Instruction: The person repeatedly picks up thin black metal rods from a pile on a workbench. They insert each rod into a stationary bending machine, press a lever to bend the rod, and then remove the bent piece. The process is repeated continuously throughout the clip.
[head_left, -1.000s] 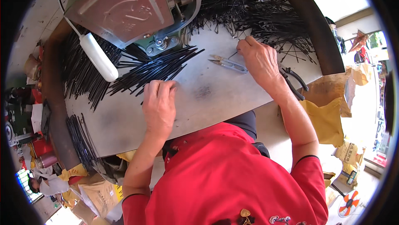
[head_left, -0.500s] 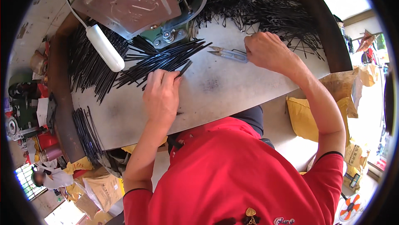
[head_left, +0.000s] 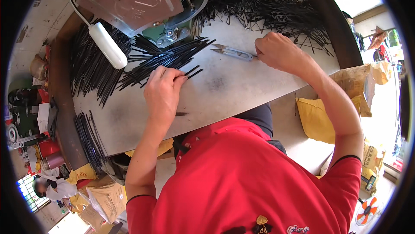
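1. The left hand (head_left: 162, 89) is closing thumb against fingers, pinching black rods (head_left: 196, 72); two of their ends are poking out past the fingertips toward the upper right.
2. The right hand (head_left: 279, 50) is curling its fingers inward at the handle end of the snips (head_left: 235, 53); whether it is gripping anything I cannot tell, as its fingertips are hidden.
3. The snips are lying flat on the table (head_left: 212, 108), their points facing left, toward the pile.
4. Just beyond the left hand, the pile (head_left: 173, 57) of black rods is fanning out in front of the machine (head_left: 129, 0).
5. Left of that, a white tube (head_left: 108, 46) is hanging over a thicker bundle (head_left: 93, 76).
6. Beyond the right hand, a heap (head_left: 268, 4) of thin black pieces is covering the table's far side.
7. A smaller bunch (head_left: 86, 132) is lying at the table's left end.
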Tool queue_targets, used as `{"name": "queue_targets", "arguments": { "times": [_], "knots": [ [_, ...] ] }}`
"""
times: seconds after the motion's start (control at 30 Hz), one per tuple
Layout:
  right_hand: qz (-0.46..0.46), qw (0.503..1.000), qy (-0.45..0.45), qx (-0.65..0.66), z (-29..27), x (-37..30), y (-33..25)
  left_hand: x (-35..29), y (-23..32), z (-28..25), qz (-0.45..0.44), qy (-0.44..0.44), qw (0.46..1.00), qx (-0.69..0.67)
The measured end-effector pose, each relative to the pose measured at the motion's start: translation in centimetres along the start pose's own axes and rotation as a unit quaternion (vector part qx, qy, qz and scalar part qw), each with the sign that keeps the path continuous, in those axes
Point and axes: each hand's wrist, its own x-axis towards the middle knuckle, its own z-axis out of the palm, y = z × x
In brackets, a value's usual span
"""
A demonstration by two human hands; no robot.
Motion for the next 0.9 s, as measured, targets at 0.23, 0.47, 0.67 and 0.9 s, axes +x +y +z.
{"name": "queue_targets", "arguments": {
  "times": [0.23, 0.47, 0.67, 0.9],
  "knots": [
    [0.088, 0.994, 0.057, 0.04, -0.1, -0.7, -0.3, 1.1, 0.0, 0.3, -0.031, -0.026, 0.999, -0.016],
    [0.051, 0.704, 0.134, 0.696, 1.6, -3.3, -5.2, 0.3, 0.7, 0.8, 0.027, 0.036, 0.997, -0.056],
    [0.058, 0.856, 0.128, 0.498, 4.7, -2.4, -7.2, -0.6, 0.9, -1.6, -0.048, 0.023, 0.976, -0.211],
    [-0.033, 0.975, 0.194, 0.105, 4.1, -4.0, -7.6, -1.0, -0.9, -3.8, -0.004, 0.122, 0.989, -0.08]
  ]
}}
